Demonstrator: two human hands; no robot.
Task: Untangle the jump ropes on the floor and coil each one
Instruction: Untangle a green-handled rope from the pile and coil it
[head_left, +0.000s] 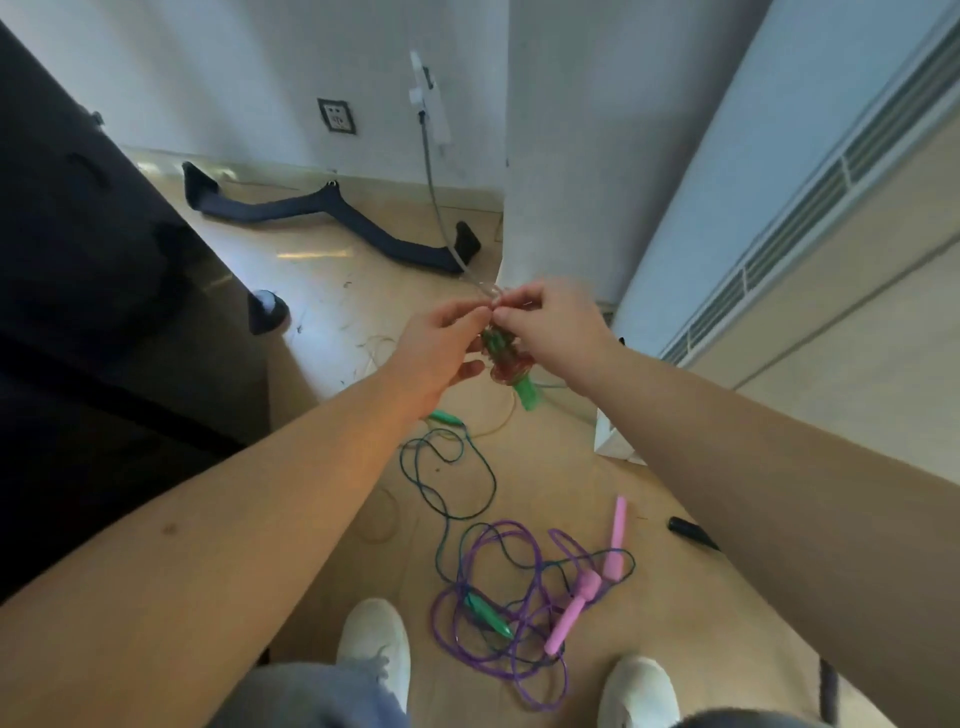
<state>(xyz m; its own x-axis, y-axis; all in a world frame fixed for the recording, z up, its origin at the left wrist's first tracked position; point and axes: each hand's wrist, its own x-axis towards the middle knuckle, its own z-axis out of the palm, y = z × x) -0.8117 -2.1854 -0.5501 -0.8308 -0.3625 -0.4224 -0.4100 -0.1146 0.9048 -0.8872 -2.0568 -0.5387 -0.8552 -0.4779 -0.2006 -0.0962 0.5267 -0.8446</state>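
My left hand (441, 348) and my right hand (550, 325) are raised together, both pinching a thin clear rope (488, 291). Between them hangs a red and green handle (511, 366) of that rope. Its pale cord (498, 423) trails down to the floor. On the wooden floor below lies a dark green rope (447, 467) with green handles (488, 616), tangled with a purple rope (498, 597) that has pink handles (574, 610).
My two white shoes (374, 639) stand at the bottom edge, right by the tangle. A black handle (688, 530) lies at the right. A dark bent bar (332, 213) rests near the far wall. Black furniture (78, 260) fills the left, a white radiator (805, 208) the right.
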